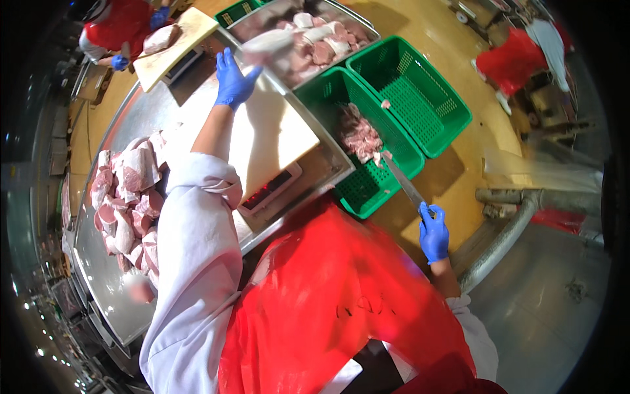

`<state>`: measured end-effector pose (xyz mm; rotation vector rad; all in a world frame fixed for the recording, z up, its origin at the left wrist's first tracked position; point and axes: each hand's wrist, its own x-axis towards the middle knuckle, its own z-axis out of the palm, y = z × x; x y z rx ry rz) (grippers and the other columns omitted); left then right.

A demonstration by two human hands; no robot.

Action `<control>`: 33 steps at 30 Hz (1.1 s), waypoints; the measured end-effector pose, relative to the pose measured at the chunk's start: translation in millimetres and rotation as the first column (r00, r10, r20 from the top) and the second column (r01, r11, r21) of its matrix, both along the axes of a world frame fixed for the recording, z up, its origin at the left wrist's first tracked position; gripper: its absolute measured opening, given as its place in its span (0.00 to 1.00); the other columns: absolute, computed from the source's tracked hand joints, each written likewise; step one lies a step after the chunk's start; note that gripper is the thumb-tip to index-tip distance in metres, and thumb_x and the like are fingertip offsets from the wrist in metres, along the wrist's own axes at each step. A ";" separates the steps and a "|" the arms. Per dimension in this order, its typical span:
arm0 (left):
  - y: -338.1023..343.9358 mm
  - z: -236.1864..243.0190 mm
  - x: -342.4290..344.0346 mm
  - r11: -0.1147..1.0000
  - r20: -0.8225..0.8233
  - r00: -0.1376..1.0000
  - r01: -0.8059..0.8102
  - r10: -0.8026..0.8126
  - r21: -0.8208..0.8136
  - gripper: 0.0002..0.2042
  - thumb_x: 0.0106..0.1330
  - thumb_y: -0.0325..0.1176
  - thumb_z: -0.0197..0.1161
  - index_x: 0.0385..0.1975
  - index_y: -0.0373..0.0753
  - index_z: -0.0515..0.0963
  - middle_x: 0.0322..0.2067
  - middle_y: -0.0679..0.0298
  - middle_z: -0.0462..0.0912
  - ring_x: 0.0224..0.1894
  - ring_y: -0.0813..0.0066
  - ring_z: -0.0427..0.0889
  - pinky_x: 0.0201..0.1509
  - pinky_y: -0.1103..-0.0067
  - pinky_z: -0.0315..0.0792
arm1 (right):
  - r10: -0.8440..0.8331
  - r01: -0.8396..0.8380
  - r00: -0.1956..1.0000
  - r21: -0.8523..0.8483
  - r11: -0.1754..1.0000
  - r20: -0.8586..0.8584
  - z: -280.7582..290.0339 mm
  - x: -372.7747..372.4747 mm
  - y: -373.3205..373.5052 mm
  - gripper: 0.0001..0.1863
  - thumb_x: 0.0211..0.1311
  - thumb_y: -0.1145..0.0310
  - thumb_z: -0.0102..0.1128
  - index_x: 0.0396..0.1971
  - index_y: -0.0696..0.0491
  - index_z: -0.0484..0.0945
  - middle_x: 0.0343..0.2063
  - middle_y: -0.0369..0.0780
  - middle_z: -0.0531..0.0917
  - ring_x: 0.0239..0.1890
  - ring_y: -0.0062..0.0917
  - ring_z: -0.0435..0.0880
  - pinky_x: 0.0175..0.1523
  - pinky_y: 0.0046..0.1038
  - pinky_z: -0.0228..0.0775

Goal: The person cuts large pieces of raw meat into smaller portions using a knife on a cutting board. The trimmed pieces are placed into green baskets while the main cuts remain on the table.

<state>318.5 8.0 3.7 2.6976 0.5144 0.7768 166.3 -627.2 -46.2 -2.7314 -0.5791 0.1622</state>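
My left hand [235, 80], in a blue glove, reaches over the far end of a white cutting board [279, 134] with its fingers spread. Just beyond those fingers, a pale piece of meat [268, 46] is smeared by motion at the near edge of a metal tub [371, 29] of meat pieces. Away to the right, my right hand [434, 235], also gloved, is closed around the handle of a knife [405, 184]. The blade slants up and left, its tip over a green crate [417, 157] that holds meat trimmings [359, 134].
A pile of meat chunks [134, 197] covers the steel table [108, 289] on my left. Under the board sits a scale with a red display [269, 190]. Another green crate [453, 121] stands beyond the first. Co-workers in red [118, 29] are across the table and at the far right [512, 62].
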 end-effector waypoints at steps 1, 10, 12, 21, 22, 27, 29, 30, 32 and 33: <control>3.8 25.3 -0.5 0.996 0.092 0.992 0.087 -0.086 -0.004 0.48 0.62 0.54 0.69 0.71 0.24 0.56 0.71 0.34 0.58 0.75 0.39 0.54 0.78 0.59 0.51 | -0.002 -0.001 0.999 0.063 0.998 0.046 -5.9 7.8 3.3 0.33 0.61 0.76 0.63 0.68 0.47 0.72 0.54 0.49 0.73 0.52 0.44 0.80 0.55 0.38 0.77; 36.2 10.4 -220.9 0.990 0.351 0.934 -0.020 0.069 -0.140 0.32 0.63 0.38 0.69 0.65 0.31 0.68 0.67 0.44 0.67 0.71 0.44 0.64 0.75 0.60 0.58 | 0.148 -0.153 0.988 0.295 0.943 0.040 -94.1 11.3 54.4 0.35 0.59 0.80 0.59 0.70 0.54 0.69 0.47 0.47 0.74 0.51 0.42 0.74 0.58 0.39 0.68; 38.4 -0.9 -269.8 0.991 0.329 0.936 -0.111 0.128 -0.070 0.31 0.61 0.37 0.69 0.64 0.33 0.68 0.67 0.44 0.67 0.70 0.44 0.65 0.75 0.59 0.58 | 0.086 -0.103 0.994 0.289 0.952 0.072 -90.5 -2.2 61.7 0.34 0.59 0.82 0.59 0.68 0.55 0.71 0.47 0.43 0.73 0.44 0.34 0.77 0.49 0.34 0.73; 120.8 -70.9 -563.2 0.344 -0.319 0.248 -0.892 0.915 0.293 0.51 0.49 0.58 0.74 0.72 0.40 0.59 0.71 0.48 0.60 0.73 0.43 0.60 0.74 0.48 0.55 | 0.030 0.088 0.987 0.698 0.711 -0.156 -63.7 51.1 139.9 0.29 0.65 0.85 0.60 0.66 0.56 0.72 0.49 0.37 0.73 0.32 0.18 0.76 0.31 0.23 0.73; 121.9 -47.5 -579.2 0.319 -0.537 0.142 -0.913 0.832 0.254 0.54 0.47 0.61 0.75 0.73 0.41 0.59 0.72 0.49 0.59 0.74 0.44 0.59 0.73 0.46 0.55 | 0.017 0.112 0.985 0.722 0.683 -0.169 -57.3 53.9 149.3 0.28 0.65 0.85 0.59 0.66 0.57 0.72 0.49 0.37 0.73 0.32 0.18 0.76 0.31 0.23 0.73; 166.8 -79.7 -669.8 0.486 -0.373 0.529 -0.849 0.763 -0.210 0.43 0.45 0.51 0.77 0.63 0.38 0.71 0.56 0.45 0.79 0.58 0.41 0.79 0.61 0.58 0.75 | 0.085 -0.029 0.995 0.725 0.688 -0.041 -33.2 37.5 202.2 0.27 0.64 0.85 0.62 0.64 0.57 0.73 0.51 0.37 0.74 0.35 0.19 0.78 0.34 0.22 0.75; 182.6 -83.1 -691.2 0.510 -0.497 0.474 -0.857 0.726 -0.073 0.38 0.49 0.47 0.75 0.61 0.38 0.73 0.54 0.47 0.81 0.55 0.43 0.82 0.58 0.58 0.77 | 0.153 -0.149 0.986 0.712 0.686 0.059 -27.0 22.7 223.7 0.27 0.64 0.85 0.62 0.63 0.57 0.73 0.52 0.37 0.74 0.36 0.19 0.78 0.34 0.22 0.76; 186.7 -84.4 -701.3 0.491 -0.460 0.533 -0.843 0.710 -0.219 0.36 0.52 0.45 0.73 0.61 0.38 0.74 0.53 0.48 0.81 0.54 0.44 0.82 0.58 0.59 0.77 | 0.182 -0.146 0.983 0.724 0.674 0.028 -22.8 12.7 231.2 0.27 0.64 0.85 0.61 0.63 0.57 0.74 0.53 0.38 0.74 0.36 0.20 0.78 0.35 0.22 0.76; 190.6 -84.9 -720.3 0.378 -0.235 0.663 -0.641 0.711 -0.668 0.32 0.56 0.41 0.70 0.63 0.37 0.73 0.54 0.50 0.81 0.54 0.46 0.83 0.59 0.59 0.77 | 0.238 -0.135 0.971 0.757 0.640 -0.028 -12.8 -5.9 243.1 0.26 0.64 0.86 0.61 0.63 0.57 0.74 0.54 0.38 0.74 0.36 0.21 0.79 0.35 0.23 0.76; 190.3 -86.8 -723.4 0.284 -0.044 0.678 -0.365 0.734 -0.887 0.31 0.59 0.39 0.68 0.64 0.37 0.72 0.54 0.51 0.81 0.55 0.48 0.83 0.60 0.59 0.77 | 0.264 -0.183 0.964 0.750 0.636 0.011 -18.6 -7.5 238.5 0.26 0.64 0.85 0.61 0.63 0.57 0.75 0.55 0.40 0.74 0.38 0.22 0.79 0.35 0.22 0.76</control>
